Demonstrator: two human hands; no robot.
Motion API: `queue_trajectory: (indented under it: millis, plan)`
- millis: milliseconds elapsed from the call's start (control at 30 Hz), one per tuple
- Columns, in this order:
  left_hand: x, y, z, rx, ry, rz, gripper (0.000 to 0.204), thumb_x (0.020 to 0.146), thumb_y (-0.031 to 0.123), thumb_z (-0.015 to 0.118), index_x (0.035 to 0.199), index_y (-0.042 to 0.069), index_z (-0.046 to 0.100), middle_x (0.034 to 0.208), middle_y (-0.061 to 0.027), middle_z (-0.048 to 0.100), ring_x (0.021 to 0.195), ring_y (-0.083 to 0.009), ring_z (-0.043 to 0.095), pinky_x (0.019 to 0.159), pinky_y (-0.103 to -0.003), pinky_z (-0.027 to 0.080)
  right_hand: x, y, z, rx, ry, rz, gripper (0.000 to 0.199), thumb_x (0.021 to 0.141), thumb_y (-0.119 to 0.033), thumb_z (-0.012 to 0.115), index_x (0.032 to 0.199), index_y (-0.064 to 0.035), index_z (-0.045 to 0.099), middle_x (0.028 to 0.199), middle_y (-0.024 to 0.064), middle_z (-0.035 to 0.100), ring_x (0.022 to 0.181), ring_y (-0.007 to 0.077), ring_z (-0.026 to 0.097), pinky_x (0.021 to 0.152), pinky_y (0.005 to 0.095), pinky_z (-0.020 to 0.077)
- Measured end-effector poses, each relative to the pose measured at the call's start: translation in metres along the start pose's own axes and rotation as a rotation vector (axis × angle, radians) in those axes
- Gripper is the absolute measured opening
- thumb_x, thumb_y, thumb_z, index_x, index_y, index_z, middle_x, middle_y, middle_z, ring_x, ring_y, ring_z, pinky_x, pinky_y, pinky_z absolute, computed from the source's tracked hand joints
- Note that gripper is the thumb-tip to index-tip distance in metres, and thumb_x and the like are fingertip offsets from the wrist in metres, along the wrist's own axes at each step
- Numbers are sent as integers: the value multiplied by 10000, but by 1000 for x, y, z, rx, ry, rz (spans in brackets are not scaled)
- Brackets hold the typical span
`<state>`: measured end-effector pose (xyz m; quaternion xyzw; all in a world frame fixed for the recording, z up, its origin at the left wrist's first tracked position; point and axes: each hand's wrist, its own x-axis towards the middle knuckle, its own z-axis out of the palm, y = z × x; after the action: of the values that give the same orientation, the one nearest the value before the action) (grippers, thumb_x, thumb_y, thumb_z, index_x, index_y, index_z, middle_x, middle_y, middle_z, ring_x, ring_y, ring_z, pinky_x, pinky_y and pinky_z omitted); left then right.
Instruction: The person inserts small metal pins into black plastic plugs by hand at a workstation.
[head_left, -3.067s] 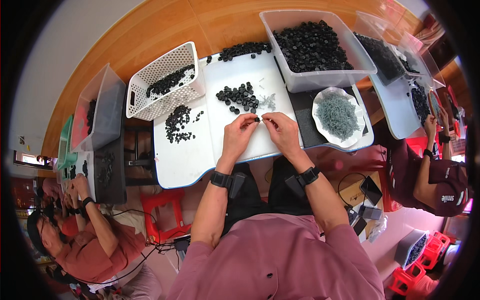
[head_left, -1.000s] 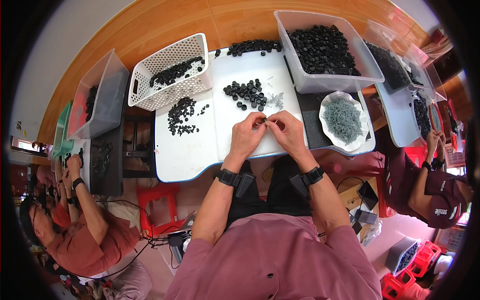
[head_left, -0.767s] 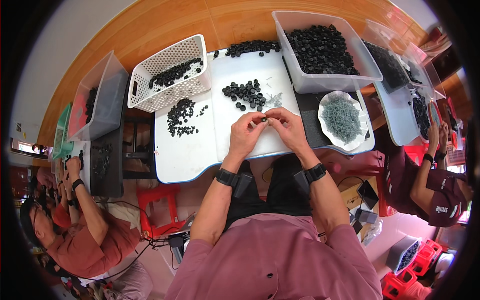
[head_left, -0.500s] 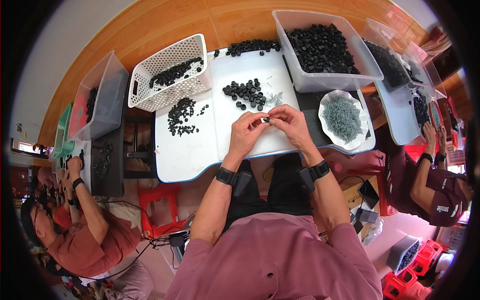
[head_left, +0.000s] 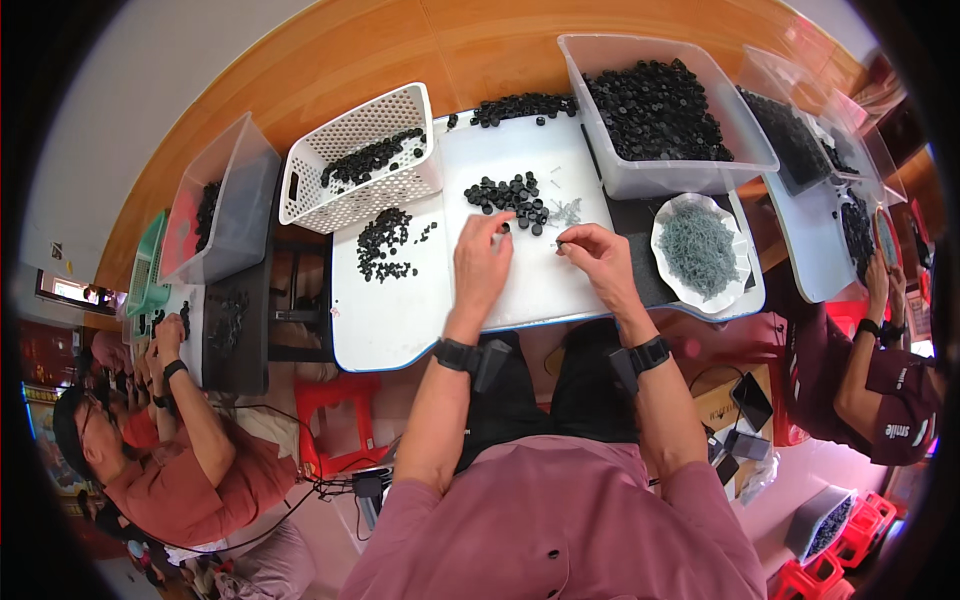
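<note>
My left hand (head_left: pixel 481 262) is at the near side of a pile of round black caps (head_left: pixel 508 195) on the white table. Thumb and forefinger close on one small black cap (head_left: pixel 505 228). A short way to the right, my right hand (head_left: pixel 606 262) pinches a tiny dark piece (head_left: pixel 562 244) at its fingertips; its kind is too small to make out. Thin grey pins (head_left: pixel 567 212) lie loose between the pile and my right hand. Farther left is a heap of smaller black pieces (head_left: pixel 385 245).
A white perforated basket (head_left: pixel 400 183) and a clear bin (head_left: pixel 660 181) of black parts stand at the back. A white scalloped dish (head_left: pixel 668 279) of grey-green pins sits right. More black parts (head_left: pixel 525 107) line the back edge. Co-workers sit on both sides.
My hands were together at the fingertips over a small piece; now they are apart. The left has reached forward to the caps, while the right has drawn slightly right.
</note>
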<state>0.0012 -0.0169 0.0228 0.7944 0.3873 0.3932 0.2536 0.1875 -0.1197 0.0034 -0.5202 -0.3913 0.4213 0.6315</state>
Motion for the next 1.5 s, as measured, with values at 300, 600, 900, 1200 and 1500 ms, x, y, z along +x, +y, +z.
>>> queue_trajectory:
  millis: [300, 600, 900, 1200, 1500]
  plan:
    - [26, -5, -23, 393, -319, 91, 315, 822, 126, 796, 1132, 89, 755, 1045, -102, 596, 1059, -316, 589, 921, -420, 480, 0, 6, 3, -100, 57, -86, 186, 908, -19, 711, 1086, 8, 757, 929, 47, 761, 834, 93, 698, 776, 247, 540]
    - [-15, 20, 17, -241, -156, -219, 286, 851, 117, 786, 1114, 25, 720, 945, -91, 772, 768, -164, 704, 718, -304, 559, -6, 4, 4, -194, 159, -201, 170, 892, -17, 743, 1061, -18, 766, 964, 48, 760, 796, 91, 685, 705, 242, 532]
    - [-26, 13, 27, -289, -126, -173, 281, 862, 60, 795, 1137, 24, 744, 925, -40, 747, 791, -100, 642, 739, -253, 532, -5, -4, 14, -399, 135, -344, 176, 866, -6, 743, 1038, -37, 765, 935, 71, 743, 708, 129, 660, 616, 256, 506]
    - [-27, 14, 27, -259, -132, -108, 293, 856, 57, 793, 1144, 33, 745, 922, -51, 749, 789, -114, 647, 740, -266, 537, -5, -3, 15, -458, 99, -341, 173, 861, -30, 755, 1034, -40, 767, 920, 73, 741, 665, 144, 639, 600, 274, 503]
    - [-25, 18, 22, -272, -184, -224, 306, 876, 115, 810, 1170, 50, 753, 906, -76, 775, 830, -134, 725, 769, -278, 555, -6, 1, 16, -492, 101, -326, 150, 868, -21, 751, 1016, -36, 772, 913, 79, 750, 704, 160, 675, 621, 280, 523]
